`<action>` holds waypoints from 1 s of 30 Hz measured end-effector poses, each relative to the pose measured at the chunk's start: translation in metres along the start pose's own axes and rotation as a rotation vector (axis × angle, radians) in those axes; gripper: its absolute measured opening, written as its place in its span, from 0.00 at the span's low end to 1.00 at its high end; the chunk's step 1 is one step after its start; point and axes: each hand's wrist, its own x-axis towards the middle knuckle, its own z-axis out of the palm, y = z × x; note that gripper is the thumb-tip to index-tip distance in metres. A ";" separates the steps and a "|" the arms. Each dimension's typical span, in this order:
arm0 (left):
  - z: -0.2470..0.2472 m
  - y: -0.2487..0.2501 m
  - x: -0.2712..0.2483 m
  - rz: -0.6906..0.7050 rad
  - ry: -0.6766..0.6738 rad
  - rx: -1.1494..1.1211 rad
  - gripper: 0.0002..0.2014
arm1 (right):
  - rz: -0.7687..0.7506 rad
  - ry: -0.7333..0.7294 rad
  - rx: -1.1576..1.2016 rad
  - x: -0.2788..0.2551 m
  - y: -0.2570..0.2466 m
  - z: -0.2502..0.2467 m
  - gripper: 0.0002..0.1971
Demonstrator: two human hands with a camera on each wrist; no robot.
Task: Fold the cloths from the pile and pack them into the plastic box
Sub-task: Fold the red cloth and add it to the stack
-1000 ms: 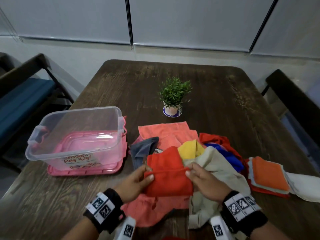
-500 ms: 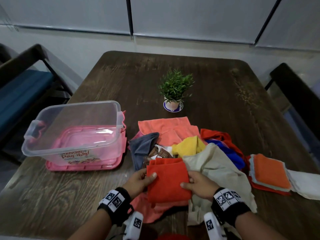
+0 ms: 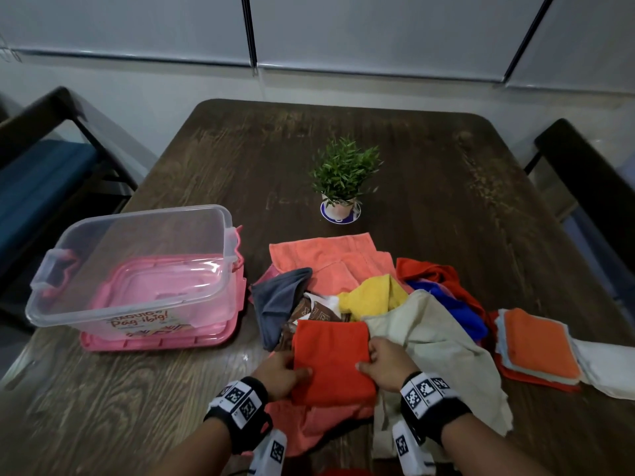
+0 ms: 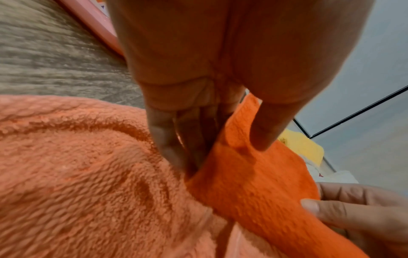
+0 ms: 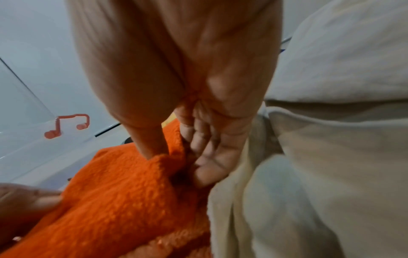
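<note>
A folded orange-red cloth [image 3: 331,360] lies on the near part of the cloth pile [image 3: 347,286]. My left hand [image 3: 281,372] pinches its left edge, thumb on top and fingers underneath. My right hand [image 3: 385,364] pinches its right edge the same way. In the left wrist view the thumb presses the orange-red cloth [image 4: 253,183] above a salmon towel [image 4: 77,174]. In the right wrist view the orange-red cloth [image 5: 114,200] sits beside a beige cloth [image 5: 320,174]. The clear plastic box [image 3: 137,269] stands empty at the left on its pink lid [image 3: 158,338].
A small potted plant [image 3: 342,180] stands behind the pile. At the right lies a stack of folded cloths [image 3: 539,348] with a white cloth [image 3: 608,369] beside it. Chairs flank the dark wooden table [image 3: 446,201] on both sides.
The orange-red cloth has come down from a raised hold onto the pile in front of me, folded flat. Both hands stay on its side edges.
</note>
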 end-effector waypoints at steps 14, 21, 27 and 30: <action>-0.004 0.009 0.003 0.120 0.107 -0.094 0.10 | -0.048 -0.100 0.364 -0.012 -0.005 -0.016 0.13; 0.000 0.059 0.000 0.261 0.051 -0.370 0.17 | -0.132 0.136 0.859 -0.035 0.002 -0.046 0.09; 0.043 0.115 0.000 0.286 -0.053 -0.344 0.14 | -0.164 0.285 0.907 -0.065 0.041 -0.088 0.09; 0.076 0.143 0.008 0.319 -0.116 -0.229 0.24 | -0.152 0.350 0.932 -0.078 0.077 -0.111 0.17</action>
